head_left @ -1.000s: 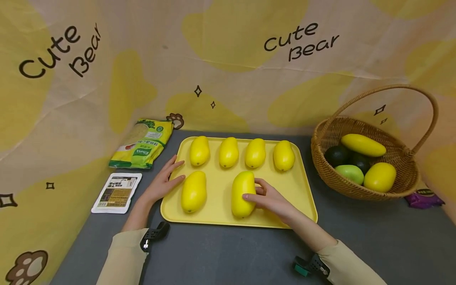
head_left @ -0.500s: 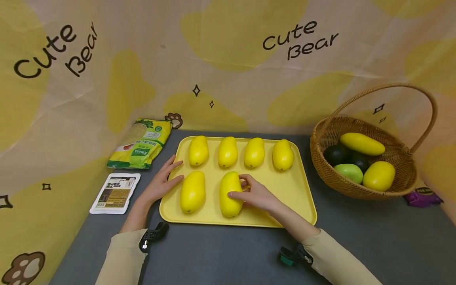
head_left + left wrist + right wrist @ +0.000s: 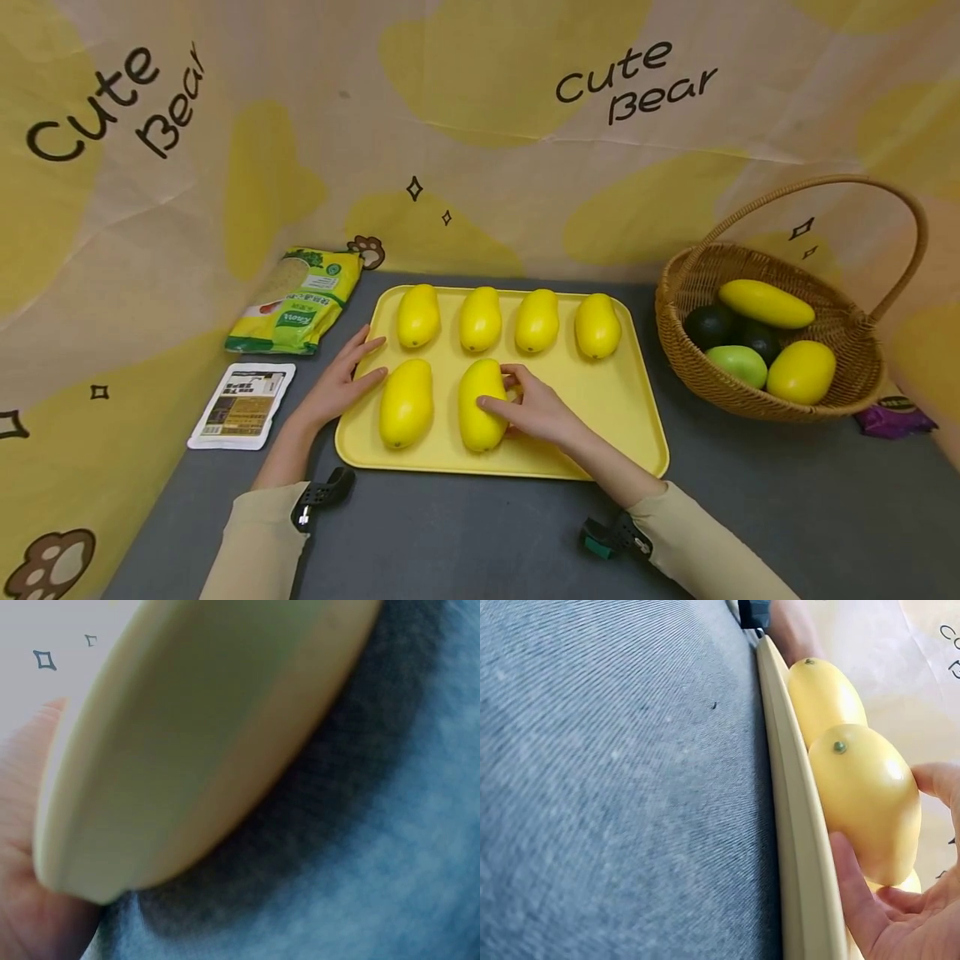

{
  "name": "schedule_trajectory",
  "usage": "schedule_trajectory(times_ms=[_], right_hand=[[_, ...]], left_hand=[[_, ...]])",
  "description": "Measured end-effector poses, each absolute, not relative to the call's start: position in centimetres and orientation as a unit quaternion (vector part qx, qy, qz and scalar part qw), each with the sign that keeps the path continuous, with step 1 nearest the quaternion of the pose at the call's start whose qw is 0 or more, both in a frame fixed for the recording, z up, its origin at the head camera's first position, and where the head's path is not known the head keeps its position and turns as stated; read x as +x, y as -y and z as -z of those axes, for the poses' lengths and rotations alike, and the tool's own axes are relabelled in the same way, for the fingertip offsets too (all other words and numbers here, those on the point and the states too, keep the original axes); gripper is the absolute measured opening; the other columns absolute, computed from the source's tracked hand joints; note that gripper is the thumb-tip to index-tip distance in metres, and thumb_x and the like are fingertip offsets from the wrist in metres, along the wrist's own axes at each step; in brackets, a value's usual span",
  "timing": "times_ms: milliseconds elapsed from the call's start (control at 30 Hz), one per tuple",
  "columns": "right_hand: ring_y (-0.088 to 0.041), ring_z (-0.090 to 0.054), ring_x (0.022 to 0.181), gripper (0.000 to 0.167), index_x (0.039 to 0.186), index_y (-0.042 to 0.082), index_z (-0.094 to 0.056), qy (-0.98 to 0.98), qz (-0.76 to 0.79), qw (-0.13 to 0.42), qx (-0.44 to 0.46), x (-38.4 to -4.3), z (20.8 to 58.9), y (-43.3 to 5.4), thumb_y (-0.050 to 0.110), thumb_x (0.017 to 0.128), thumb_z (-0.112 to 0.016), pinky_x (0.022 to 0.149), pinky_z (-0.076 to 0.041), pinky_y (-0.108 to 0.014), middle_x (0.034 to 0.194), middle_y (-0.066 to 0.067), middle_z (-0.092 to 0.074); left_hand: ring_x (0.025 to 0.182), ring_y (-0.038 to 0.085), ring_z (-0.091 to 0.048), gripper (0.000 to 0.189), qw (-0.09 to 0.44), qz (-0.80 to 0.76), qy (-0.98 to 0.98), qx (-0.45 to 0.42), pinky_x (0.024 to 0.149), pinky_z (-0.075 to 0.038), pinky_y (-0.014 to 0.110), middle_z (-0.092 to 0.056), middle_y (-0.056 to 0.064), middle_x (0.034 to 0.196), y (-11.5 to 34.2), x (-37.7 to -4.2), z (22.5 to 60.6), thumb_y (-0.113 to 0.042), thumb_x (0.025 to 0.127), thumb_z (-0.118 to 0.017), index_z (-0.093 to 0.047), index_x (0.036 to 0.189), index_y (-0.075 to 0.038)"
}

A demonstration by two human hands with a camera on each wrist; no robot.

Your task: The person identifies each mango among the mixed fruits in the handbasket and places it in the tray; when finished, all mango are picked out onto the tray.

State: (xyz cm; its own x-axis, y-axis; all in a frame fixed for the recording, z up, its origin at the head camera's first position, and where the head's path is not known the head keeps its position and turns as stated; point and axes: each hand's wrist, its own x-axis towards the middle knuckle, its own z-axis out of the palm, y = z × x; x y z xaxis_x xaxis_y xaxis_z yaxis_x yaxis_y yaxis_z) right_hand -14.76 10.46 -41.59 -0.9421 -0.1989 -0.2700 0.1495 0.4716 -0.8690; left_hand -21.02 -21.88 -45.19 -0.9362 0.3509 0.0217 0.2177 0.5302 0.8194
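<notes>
On a yellow tray (image 3: 592,417) lie several yellow mangoes: a back row, with a mango (image 3: 481,319) among them, and two in front. My right hand (image 3: 538,408) holds the right front mango (image 3: 480,408), thumb on its top side and fingers along its right. From the right wrist view, this mango (image 3: 866,802) sits low within the tray's rim, between thumb and fingers. My left hand (image 3: 343,385) rests at the tray's left rim, fingers and thumb extended over it, near the left front mango (image 3: 407,406). The left wrist view shows mostly the tray's edge (image 3: 187,750), blurred.
A wicker basket (image 3: 678,358) with a tall handle stands right of the tray, holding yellow, green and dark fruit. Behind it shows a purple packet (image 3: 894,418). Left of the tray lie a yellow-green Knorr bag (image 3: 296,300) and a white flat pack (image 3: 242,406).
My right hand has moved the mango left, toward the left front one, and it now sits lower on the tray. The left hand has stayed at the rim.
</notes>
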Motion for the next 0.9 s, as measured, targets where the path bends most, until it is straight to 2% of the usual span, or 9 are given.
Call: schedule_trajectory(times_ms=[233, 400, 567, 900], right_hand=[[-0.021, -0.059, 0.065, 0.079, 0.149, 0.014, -0.035, -0.842, 0.52, 0.132, -0.056, -14.4, 41.9, -11.0, 0.038, 0.085, -0.075, 0.059, -0.055, -0.033, 0.14, -0.008, -0.046], [-0.021, -0.057, 0.077, 0.081, 0.15, 0.021, -0.037, -0.859, 0.487, 0.126, -0.097, -14.3, 41.6, -11.4, 0.04, 0.082, -0.077, 0.061, -0.054, -0.032, 0.144, -0.002, -0.043], [-0.02, -0.057, 0.089, 0.086, 0.151, 0.02, -0.035, -0.872, 0.454, 0.127, -0.128, -14.1, 41.3, -11.9, 0.037, 0.08, -0.079, 0.066, -0.053, -0.031, 0.149, -0.002, -0.04], [-0.019, -0.057, 0.091, 0.087, 0.15, 0.023, -0.035, -0.861, 0.47, 0.138, -0.138, -13.9, 41.6, -11.6, 0.037, 0.078, -0.081, 0.07, -0.051, -0.033, 0.146, -0.002, -0.043]], left_hand=[[0.147, 0.037, -0.007, 0.059, 0.073, -0.457, -0.871, 0.165, 0.112, -0.013, 0.062, -0.006, 0.012, 0.163, 21.9, -21.1, 45.3, -0.029, 0.098, -0.06, -0.039, 0.149, -0.008], [0.147, 0.039, -0.008, 0.058, 0.069, -0.457, -0.87, 0.172, 0.111, -0.014, 0.063, -0.007, 0.015, 0.162, 21.9, -21.0, 45.0, -0.025, 0.098, -0.061, -0.04, 0.148, -0.005], [0.147, 0.04, -0.008, 0.057, 0.066, -0.466, -0.863, 0.182, 0.111, -0.013, 0.063, -0.006, 0.017, 0.162, 22.0, -21.0, 44.9, -0.02, 0.098, -0.061, -0.04, 0.147, -0.002], [0.147, 0.038, -0.007, 0.058, 0.068, -0.459, -0.868, 0.178, 0.112, -0.013, 0.062, -0.006, 0.014, 0.163, 22.1, -21.1, 45.3, -0.026, 0.098, -0.06, -0.04, 0.148, -0.006]])
